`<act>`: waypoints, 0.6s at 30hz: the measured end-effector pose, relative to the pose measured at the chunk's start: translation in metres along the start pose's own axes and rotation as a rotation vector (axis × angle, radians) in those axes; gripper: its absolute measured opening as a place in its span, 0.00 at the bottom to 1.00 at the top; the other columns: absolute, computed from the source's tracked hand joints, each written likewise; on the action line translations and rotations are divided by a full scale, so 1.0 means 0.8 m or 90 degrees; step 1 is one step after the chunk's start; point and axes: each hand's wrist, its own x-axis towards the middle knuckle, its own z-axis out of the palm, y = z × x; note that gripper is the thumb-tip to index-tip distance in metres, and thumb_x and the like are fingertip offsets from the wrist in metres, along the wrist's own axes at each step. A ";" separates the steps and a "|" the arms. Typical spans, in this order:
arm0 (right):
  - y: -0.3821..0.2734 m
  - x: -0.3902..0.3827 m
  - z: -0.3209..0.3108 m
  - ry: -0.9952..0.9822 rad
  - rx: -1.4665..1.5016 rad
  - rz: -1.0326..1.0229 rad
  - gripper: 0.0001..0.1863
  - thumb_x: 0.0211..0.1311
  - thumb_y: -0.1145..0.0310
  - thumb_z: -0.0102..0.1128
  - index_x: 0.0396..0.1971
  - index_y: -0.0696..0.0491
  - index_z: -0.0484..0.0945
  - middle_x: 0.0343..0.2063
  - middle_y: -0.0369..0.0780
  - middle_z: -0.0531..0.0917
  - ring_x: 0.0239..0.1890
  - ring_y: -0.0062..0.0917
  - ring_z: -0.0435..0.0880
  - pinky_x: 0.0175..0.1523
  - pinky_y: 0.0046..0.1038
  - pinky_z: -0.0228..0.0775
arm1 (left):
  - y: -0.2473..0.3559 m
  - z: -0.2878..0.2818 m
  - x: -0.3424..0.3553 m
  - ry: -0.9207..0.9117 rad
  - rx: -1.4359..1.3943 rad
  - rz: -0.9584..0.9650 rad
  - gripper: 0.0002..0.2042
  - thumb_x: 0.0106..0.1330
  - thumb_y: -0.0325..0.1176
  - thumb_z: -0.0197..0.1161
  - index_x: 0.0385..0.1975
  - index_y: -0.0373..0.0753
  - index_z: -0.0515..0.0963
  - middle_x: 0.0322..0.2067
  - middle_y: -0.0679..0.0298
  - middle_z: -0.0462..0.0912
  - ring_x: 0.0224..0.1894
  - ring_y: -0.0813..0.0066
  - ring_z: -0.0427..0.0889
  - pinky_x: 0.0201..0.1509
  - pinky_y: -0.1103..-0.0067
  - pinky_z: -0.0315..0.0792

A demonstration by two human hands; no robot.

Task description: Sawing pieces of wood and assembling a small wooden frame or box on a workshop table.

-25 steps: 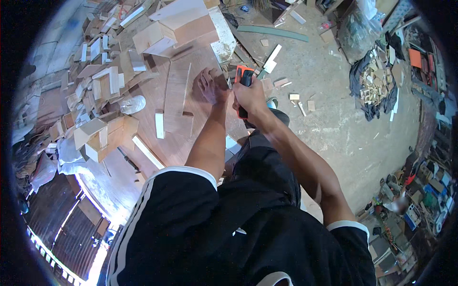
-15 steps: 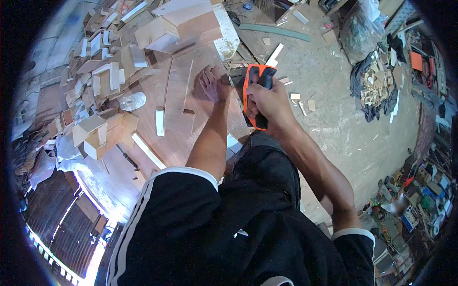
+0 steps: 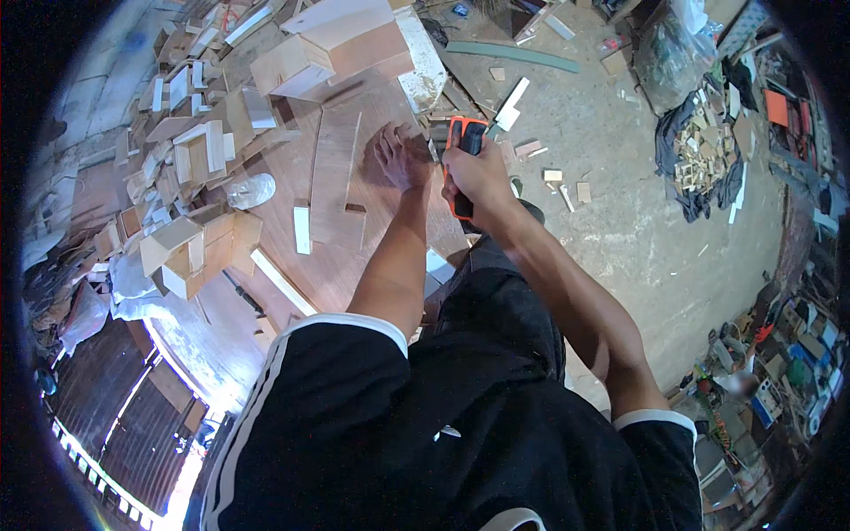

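Observation:
My left hand [image 3: 404,157] lies with its fingers spread on a flat brown wooden board [image 3: 341,181] on the wooden work surface. Just right of it, my right hand [image 3: 482,181] is wrapped round the orange and black handle of a handsaw [image 3: 457,133]. The handle stands beside the surface's right edge. Little of the saw's blade shows, so I cannot tell how far it reaches into the wood. A small white-faced wood strip [image 3: 302,230] lies left of my left forearm.
Open wooden boxes [image 3: 305,66] and piled offcuts fill the left side, near a clear plastic bottle [image 3: 251,190]. A long green strip [image 3: 513,56] and wood scraps lie on the concrete floor [image 3: 637,257]. A dark sack of wood pieces [image 3: 704,155] sits at the far right.
My right hand and the saw handle have shifted left, closer to the surface's edge and my left hand. My left hand stays on the board.

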 end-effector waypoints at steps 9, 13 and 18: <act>-0.086 -0.080 -0.006 -0.053 0.030 0.057 0.07 0.50 0.79 0.51 0.26 0.51 0.65 0.12 0.32 0.65 0.09 0.18 0.62 0.14 0.24 0.54 | 0.006 -0.006 0.008 -0.042 0.028 -0.033 0.26 0.47 0.43 0.57 0.50 0.45 0.68 0.54 0.58 0.67 0.61 0.59 0.61 0.64 0.62 0.52; -0.027 0.000 0.000 0.005 -0.124 0.005 0.07 0.49 0.79 0.52 0.26 0.52 0.66 0.12 0.32 0.65 0.09 0.18 0.62 0.14 0.24 0.56 | -0.005 -0.014 -0.001 -0.013 0.024 -0.018 0.25 0.47 0.42 0.58 0.49 0.44 0.69 0.53 0.58 0.67 0.61 0.60 0.61 0.64 0.62 0.52; -0.035 0.042 -0.010 -0.081 0.052 0.080 0.06 0.49 0.79 0.52 0.23 0.53 0.66 0.13 0.34 0.66 0.11 0.20 0.64 0.16 0.26 0.59 | 0.013 -0.010 0.010 -0.028 0.158 -0.028 0.23 0.49 0.39 0.58 0.48 0.45 0.69 0.51 0.58 0.69 0.60 0.59 0.63 0.63 0.62 0.53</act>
